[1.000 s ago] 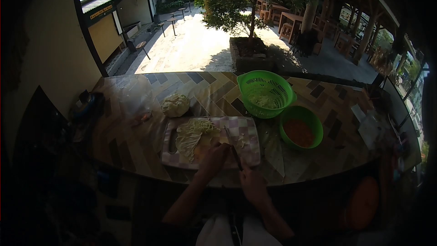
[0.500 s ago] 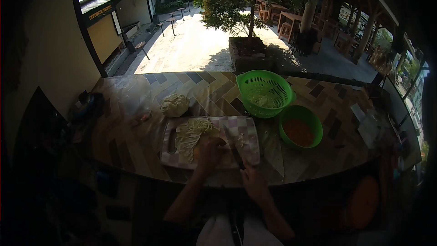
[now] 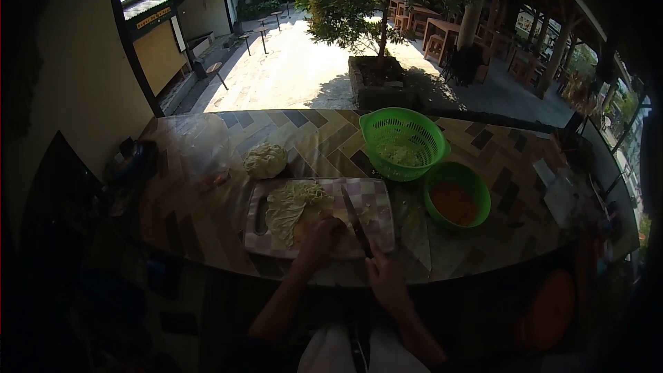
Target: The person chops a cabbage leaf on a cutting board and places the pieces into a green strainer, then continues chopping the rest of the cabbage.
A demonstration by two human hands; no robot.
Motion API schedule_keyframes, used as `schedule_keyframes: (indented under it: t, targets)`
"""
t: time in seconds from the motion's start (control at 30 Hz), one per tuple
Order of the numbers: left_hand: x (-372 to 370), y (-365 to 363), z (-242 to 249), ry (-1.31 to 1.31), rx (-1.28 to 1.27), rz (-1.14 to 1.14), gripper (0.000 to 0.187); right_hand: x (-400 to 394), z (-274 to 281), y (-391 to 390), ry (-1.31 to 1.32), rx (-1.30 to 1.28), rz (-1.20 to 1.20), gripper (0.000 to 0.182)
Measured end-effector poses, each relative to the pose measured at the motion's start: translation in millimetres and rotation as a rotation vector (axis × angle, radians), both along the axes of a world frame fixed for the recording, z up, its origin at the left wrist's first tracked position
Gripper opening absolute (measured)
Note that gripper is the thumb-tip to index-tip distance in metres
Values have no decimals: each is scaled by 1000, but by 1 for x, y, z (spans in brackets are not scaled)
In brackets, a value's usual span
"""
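A knife [image 3: 356, 222] is in my right hand [image 3: 387, 275], its blade slanting up and left over the checkered cutting board [image 3: 259, 240]. My left hand [image 3: 321, 237] has its fingers bent down on the board, left of the blade; what lies under them is too dark to make out. Cabbage leaves and cut shreds [image 3: 293, 206] lie on the board just beyond my left hand. Small bits are scattered right of the blade. Behind the board's left part rests a pale cabbage head [image 3: 265, 161].
A green colander [image 3: 373, 131] with pale shreds stands beyond the board. Right of it, a green bowl [image 3: 483, 193] holds orange contents. Plastic packaging [image 3: 563, 200] lies at the table's right, a dark object [image 3: 131, 162] at its left.
My left hand has shifted slightly down. The knife blade sits at a slightly different angle, still left of the bits. The other things stand about where they were.
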State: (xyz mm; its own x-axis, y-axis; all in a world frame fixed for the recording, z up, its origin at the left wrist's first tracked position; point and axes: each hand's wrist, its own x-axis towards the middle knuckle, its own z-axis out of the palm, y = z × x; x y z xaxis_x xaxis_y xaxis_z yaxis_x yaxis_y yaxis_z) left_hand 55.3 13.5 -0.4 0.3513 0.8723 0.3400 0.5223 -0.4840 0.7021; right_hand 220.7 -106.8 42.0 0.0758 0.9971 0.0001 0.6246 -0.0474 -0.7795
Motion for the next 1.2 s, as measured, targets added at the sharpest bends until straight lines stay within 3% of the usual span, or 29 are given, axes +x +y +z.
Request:
schedule_keyframes:
  t: [0.23, 0.33, 0.53, 0.63, 0.73, 0.9, 0.97, 1.07, 1.2]
  targets:
    - [3, -7, 4, -7, -26, 11, 17, -17, -8, -4, -259, -97, 10, 47]
    - [2, -7, 4, 19, -26, -40, 17, -26, -23, 5, -462, 0, 63, 56]
    - [5, -7, 1, -91, -9, 20, 18, -5, -15, 18, 46, -6, 15, 47]
    - [11, -5, 2, -182, 5, 43, 15, -4, -17, 4, -19, 4, 24, 47]
    - [14, -10, 15, -227, -171, 81, 13, -11, -16, -3, -140, -33, 15, 50]
    - [17, -9, -1, -209, -97, 95, 14, -28, -25, 2, -324, -30, -6, 53]
    - [17, -12, -3, -217, -104, 88, 14, -30, -30, 15, -331, -3, -20, 51]
    - [15, -12, -5, -239, -105, 95, 13, -17, -32, 26, -115, 131, 4, 49]
    - [17, -11, -7, -244, -65, 125, 11, -13, -17, 9, -45, 51, -33, 43]
